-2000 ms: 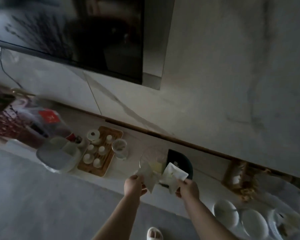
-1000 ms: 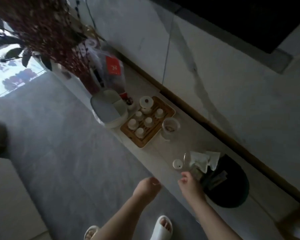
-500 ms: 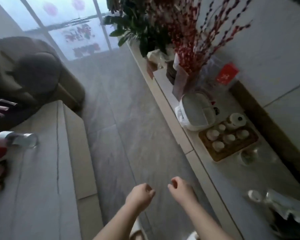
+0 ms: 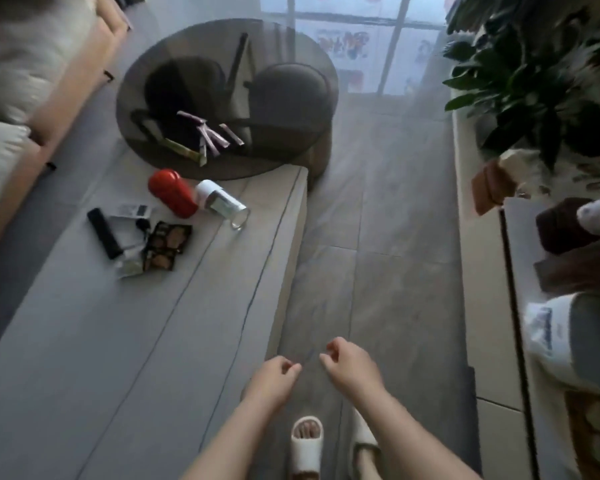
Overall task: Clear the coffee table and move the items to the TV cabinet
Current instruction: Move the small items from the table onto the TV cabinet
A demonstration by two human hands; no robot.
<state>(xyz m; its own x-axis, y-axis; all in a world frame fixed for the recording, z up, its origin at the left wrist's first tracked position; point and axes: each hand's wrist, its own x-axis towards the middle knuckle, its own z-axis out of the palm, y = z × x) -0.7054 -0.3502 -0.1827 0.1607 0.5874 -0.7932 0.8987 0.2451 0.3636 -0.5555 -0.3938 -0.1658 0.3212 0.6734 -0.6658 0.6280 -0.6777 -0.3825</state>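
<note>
Both hands (image 4: 310, 374) loosely curled, holding nothing, over floor (image 4: 395, 237) beside coffee table (image 4: 118, 341) edge.

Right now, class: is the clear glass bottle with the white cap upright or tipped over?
Tipped over. The clear glass bottle with the white cap lies on its side on the coffee table, against the red container.

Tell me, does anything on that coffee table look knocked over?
Yes: the glass bottle with the white cap lies on its side on the coffee table, beside the red container, which is also lying down.

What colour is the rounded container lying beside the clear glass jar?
Red: the glossy rounded container, clearest in the head view.
</note>
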